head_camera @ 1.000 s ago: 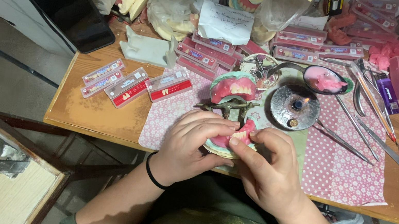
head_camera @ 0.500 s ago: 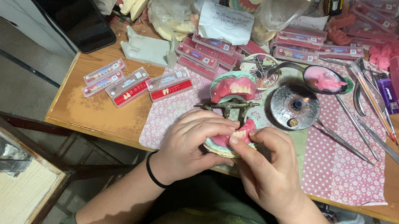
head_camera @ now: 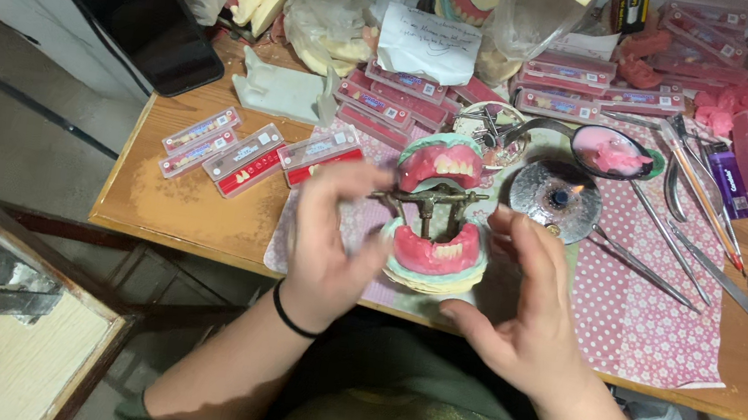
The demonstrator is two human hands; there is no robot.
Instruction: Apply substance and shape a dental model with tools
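Both hands have drawn back from the denture model (head_camera: pixel 435 248) on its metal articulator (head_camera: pixel 429 203), left hand (head_camera: pixel 327 233) and right hand (head_camera: pixel 531 310) now flanking it with fingers spread apart, leaving it standing free on the dotted pink cloth (head_camera: pixel 651 317).

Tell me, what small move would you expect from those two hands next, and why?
Probably closing back in on the hinged denture model. It stands open on the table, pink gums and teeth exposed, with the left hand and right hand spread open either side, seemingly not gripping it.
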